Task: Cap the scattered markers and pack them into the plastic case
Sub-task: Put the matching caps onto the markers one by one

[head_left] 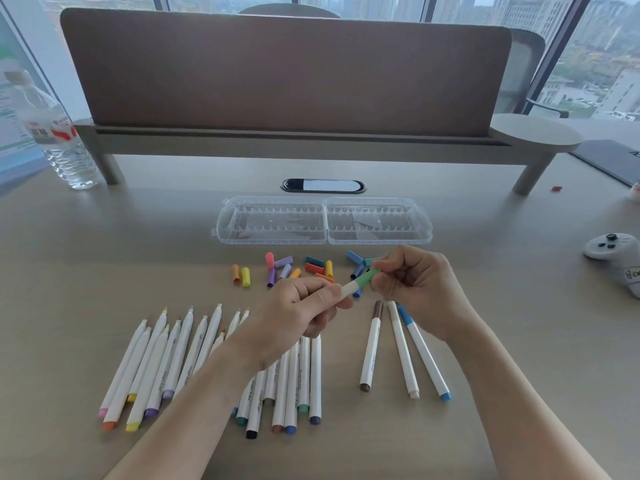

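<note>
hands are meeting above the desk in the head view, the only view here: the left hand is gripping a white marker by its barrel, fingers curled round it, while the right hand is pinching a green cap on the marker's tip. the marker's long axis is running up and to the right, from left hand to right, so the cap probably needs pushing down-left along that line. three capped markers are lying just below the right wrist; uncapped markers are fanning out under the left forearm. loose caps are sitting beyond the hands, and the open plastic case is lying further back, well apart, with bare desk between.
</note>
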Motion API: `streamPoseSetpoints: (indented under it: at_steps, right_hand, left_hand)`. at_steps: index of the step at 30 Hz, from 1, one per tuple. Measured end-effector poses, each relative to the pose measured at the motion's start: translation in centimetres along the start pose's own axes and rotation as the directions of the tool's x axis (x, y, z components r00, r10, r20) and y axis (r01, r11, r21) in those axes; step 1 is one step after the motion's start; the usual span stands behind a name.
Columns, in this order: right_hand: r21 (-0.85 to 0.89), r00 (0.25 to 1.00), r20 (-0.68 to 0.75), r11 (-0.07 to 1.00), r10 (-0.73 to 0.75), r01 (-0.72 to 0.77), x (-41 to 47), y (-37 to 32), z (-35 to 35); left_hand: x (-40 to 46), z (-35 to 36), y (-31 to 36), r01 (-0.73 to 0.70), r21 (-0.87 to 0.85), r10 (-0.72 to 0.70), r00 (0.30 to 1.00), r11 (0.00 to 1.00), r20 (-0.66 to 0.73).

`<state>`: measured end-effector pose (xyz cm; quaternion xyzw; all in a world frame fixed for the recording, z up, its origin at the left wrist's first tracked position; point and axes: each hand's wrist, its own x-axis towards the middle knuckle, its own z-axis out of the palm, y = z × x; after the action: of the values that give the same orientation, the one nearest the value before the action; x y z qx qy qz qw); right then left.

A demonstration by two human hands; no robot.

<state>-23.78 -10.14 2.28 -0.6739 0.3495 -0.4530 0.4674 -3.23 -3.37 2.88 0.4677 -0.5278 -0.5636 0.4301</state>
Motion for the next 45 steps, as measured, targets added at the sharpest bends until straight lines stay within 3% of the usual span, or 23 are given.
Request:
streamPoseSetpoints:
  at_steps: [5,9,15,21,23,31,35,39,42,45]
  right_hand:
    - [-0.053,1.000,-0.001,0.998,0.025,-0.025,0.1,0.1,0.1]
    - [-0.169,0.995,-0.009,0.981,0.099,-0.099,0.3,-0.6,-0.9]
    - [-0.290,0.970,-0.171,0.932,0.173,-0.217,0.1,0.5,-3.1]
    - [-0.235,0.914,-0.295,0.906,0.279,-0.353,-0.4,2.2,-4.3]
    - [-0.222,0.905,-0.299,0.900,0.303,-0.375,-0.8,2.3,-4.4]
    - [-0.230,0.903,-0.299,0.895,0.310,-0.383,-1.4,2.3,-4.6]
    - [-0.254,0.908,-0.279,0.888,0.312,-0.383,-1.4,2.4,-4.4]
    - [-0.303,0.919,-0.260,0.878,0.297,-0.370,-1.3,2.3,-4.1]
    - [-0.346,0.933,-0.231,0.873,0.276,-0.344,-1.2,2.2,-3.5]
    - [-0.368,0.943,-0.197,0.871,0.268,-0.325,-1.0,2.1,-2.8]
  left_hand:
    - [-0.1,0.0,0.2,0.046,0.033,-0.046,0.999,0.998,-0.011]
    - [0.3,0.1,0.6,0.126,0.269,-0.116,0.992,0.955,-0.054]
    - [0.6,1.5,-0.3,0.246,0.579,-0.159,0.967,0.777,-0.198]
    - [1.3,4.9,-0.2,0.252,0.798,-0.149,0.968,0.547,-0.204]
    - [1.3,5.6,0.1,0.239,0.823,-0.171,0.970,0.516,-0.175]
    - [0.7,6.0,-0.2,0.235,0.713,-0.216,0.969,0.661,-0.119]
    - [0.6,3.9,0.6,0.218,0.739,-0.120,0.976,0.638,-0.184]
    - [0.1,0.7,0.8,0.267,0.685,-0.101,0.957,0.678,-0.273]
    - [-0.7,-1.4,1.0,0.294,0.731,-0.061,0.943,0.616,-0.328]
    - [-1.4,-1.7,1.0,0.287,0.800,-0.105,0.956,0.528,-0.274]
